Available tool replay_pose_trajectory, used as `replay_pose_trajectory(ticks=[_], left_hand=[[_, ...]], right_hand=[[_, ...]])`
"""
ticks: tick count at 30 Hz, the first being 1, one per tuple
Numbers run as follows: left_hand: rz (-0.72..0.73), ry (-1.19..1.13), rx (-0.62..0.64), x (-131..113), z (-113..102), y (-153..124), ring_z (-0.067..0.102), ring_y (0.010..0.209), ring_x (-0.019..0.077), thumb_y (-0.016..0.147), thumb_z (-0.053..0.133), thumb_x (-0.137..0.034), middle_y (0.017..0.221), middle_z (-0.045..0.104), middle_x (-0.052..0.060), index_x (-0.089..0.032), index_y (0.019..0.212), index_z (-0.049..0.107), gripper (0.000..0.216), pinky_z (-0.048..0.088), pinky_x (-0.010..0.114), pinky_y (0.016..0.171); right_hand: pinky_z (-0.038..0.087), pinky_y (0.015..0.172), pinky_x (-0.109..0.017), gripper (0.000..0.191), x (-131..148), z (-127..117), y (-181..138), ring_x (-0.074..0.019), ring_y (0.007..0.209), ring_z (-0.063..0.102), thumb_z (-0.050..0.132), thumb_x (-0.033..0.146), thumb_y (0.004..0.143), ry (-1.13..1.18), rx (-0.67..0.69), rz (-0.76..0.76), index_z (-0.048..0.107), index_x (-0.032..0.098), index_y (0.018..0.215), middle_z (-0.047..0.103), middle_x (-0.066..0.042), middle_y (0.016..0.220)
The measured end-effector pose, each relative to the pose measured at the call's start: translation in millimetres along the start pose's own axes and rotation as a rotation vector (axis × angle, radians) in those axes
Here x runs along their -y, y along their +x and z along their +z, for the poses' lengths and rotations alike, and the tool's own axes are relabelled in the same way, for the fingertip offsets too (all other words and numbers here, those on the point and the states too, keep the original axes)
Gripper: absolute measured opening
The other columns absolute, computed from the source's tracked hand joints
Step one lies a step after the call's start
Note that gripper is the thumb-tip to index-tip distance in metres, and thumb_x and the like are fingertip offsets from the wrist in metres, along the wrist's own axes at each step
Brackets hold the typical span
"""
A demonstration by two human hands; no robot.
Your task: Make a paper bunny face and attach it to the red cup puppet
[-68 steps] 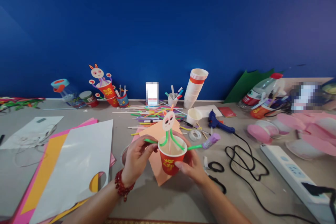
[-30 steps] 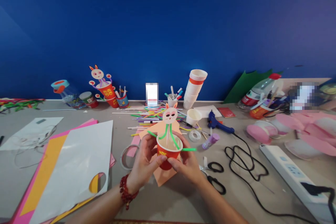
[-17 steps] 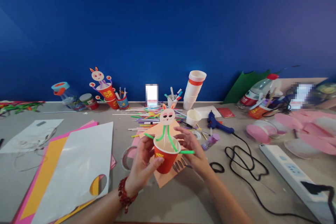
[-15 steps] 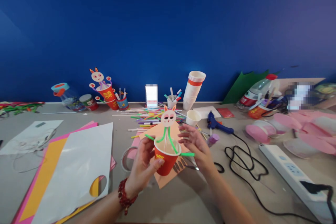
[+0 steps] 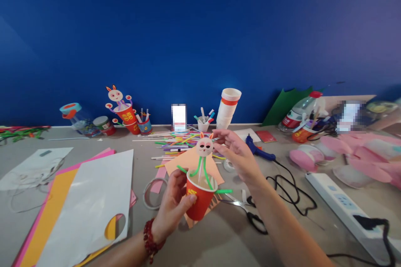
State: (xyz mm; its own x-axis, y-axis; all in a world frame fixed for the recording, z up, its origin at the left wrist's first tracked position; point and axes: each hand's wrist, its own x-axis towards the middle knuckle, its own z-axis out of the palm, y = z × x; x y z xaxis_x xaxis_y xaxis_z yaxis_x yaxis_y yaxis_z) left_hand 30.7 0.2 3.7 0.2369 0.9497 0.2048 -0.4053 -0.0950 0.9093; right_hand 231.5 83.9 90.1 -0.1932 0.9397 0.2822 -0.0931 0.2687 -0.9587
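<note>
My left hand (image 5: 177, 200) is wrapped round a red paper cup (image 5: 200, 202), tilted a little, with yellow print on its side. From the cup rises a round paper rabbit face (image 5: 205, 147) with orange ears. Green pipe cleaners (image 5: 205, 171) run down from the face into the cup, and green ends stick out on both sides. My right hand (image 5: 233, 152) is raised beside the face, its fingers apart and nothing visible in them; whether the fingertips touch the face I cannot tell. Orange paper (image 5: 178, 164) lies beneath the cup.
Scissors (image 5: 247, 208) and a tape roll (image 5: 152, 194) lie near the cup. A glue gun (image 5: 260, 150) and power strip (image 5: 343, 204) are to the right. Paper sheets (image 5: 90, 192) lie left. Behind stand a finished rabbit cup (image 5: 127, 114) and stacked paper cups (image 5: 227, 108).
My right hand has moved up from beside the cup's rim to beside the rabbit face. My left hand still holds the cup, and the scissors are now more exposed.
</note>
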Motion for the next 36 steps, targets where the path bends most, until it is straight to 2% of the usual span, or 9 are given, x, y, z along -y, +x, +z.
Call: replay_pose_trajectory(ticks=[5, 11, 18, 22, 25, 30, 36], left_hand=[[0.026, 0.002, -0.016, 1, -1, 1, 0.053, 0.126, 0.0251, 0.088, 0.066, -0.028, 0.140, 0.051, 0.008, -0.031, 0.133, 0.043, 0.051, 0.043, 0.037, 0.104], [-0.001, -0.015, -0.004, 7, -3, -3, 0.049, 0.130, 0.0261, 0.088, 0.066, -0.026, 0.143, 0.048, 0.008, -0.032, 0.135, 0.041, 0.054, 0.042, 0.038, 0.105], [-0.017, 0.013, 0.007, 4, -2, -4, 0.050, 0.128, 0.0269, 0.086, 0.068, -0.028, 0.141, 0.050, 0.008, -0.031, 0.133, 0.044, 0.053, 0.042, 0.039, 0.104], [-0.027, -0.011, -0.025, 6, -4, -6, 0.049, 0.129, 0.0264, 0.085, 0.069, -0.027, 0.139, 0.051, 0.008, -0.032, 0.133, 0.045, 0.054, 0.041, 0.040, 0.106], [-0.042, -0.040, -0.030, 7, -5, -8, 0.047, 0.131, 0.0267, 0.084, 0.070, -0.027, 0.140, 0.051, 0.008, -0.032, 0.133, 0.046, 0.055, 0.039, 0.040, 0.108], [-0.079, -0.140, -0.007, 4, -5, -8, 0.045, 0.134, 0.0254, 0.085, 0.069, -0.026, 0.142, 0.051, 0.004, -0.035, 0.131, 0.050, 0.051, 0.038, 0.039, 0.109], [-0.133, -0.237, -0.024, 6, -7, -7, 0.044, 0.134, 0.0277, 0.083, 0.071, -0.028, 0.141, 0.052, 0.004, -0.034, 0.128, 0.053, 0.049, 0.036, 0.041, 0.109]], right_hand=[[0.050, 0.091, -0.038, 0.041, 4, -4, 17, -0.0216, 0.107, 0.059, 0.068, 0.029, 0.086, 0.002, 0.096, -0.032, 0.055, 0.026, 0.124, 0.062, -0.007, 0.116], [0.052, 0.085, -0.033, 0.043, 9, -8, 16, -0.0193, 0.102, 0.061, 0.071, 0.029, 0.084, 0.024, 0.248, 0.016, 0.056, 0.026, 0.124, 0.060, -0.007, 0.119], [0.052, 0.073, -0.029, 0.029, 8, -13, 15, -0.0162, 0.083, 0.063, 0.072, 0.031, 0.084, -0.041, 0.341, 0.071, 0.063, 0.023, 0.111, 0.068, -0.003, 0.094], [0.053, 0.069, -0.030, 0.020, 3, -13, 15, -0.0154, 0.075, 0.062, 0.072, 0.033, 0.084, -0.035, 0.325, 0.051, 0.066, 0.022, 0.099, 0.066, -0.002, 0.086], [0.055, 0.070, -0.031, 0.013, 2, -13, 15, -0.0162, 0.078, 0.061, 0.073, 0.032, 0.084, -0.007, 0.312, -0.017, 0.068, 0.021, 0.090, 0.064, -0.003, 0.090], [0.055, 0.073, -0.033, 0.007, 4, -15, 18, -0.0181, 0.086, 0.060, 0.072, 0.029, 0.085, -0.016, 0.334, -0.154, 0.074, 0.023, 0.089, 0.062, -0.006, 0.100], [0.053, 0.067, -0.031, 0.006, 0, -18, 20, -0.0171, 0.082, 0.059, 0.076, 0.029, 0.082, 0.029, 0.332, -0.162, 0.074, 0.024, 0.083, 0.062, -0.005, 0.097]])
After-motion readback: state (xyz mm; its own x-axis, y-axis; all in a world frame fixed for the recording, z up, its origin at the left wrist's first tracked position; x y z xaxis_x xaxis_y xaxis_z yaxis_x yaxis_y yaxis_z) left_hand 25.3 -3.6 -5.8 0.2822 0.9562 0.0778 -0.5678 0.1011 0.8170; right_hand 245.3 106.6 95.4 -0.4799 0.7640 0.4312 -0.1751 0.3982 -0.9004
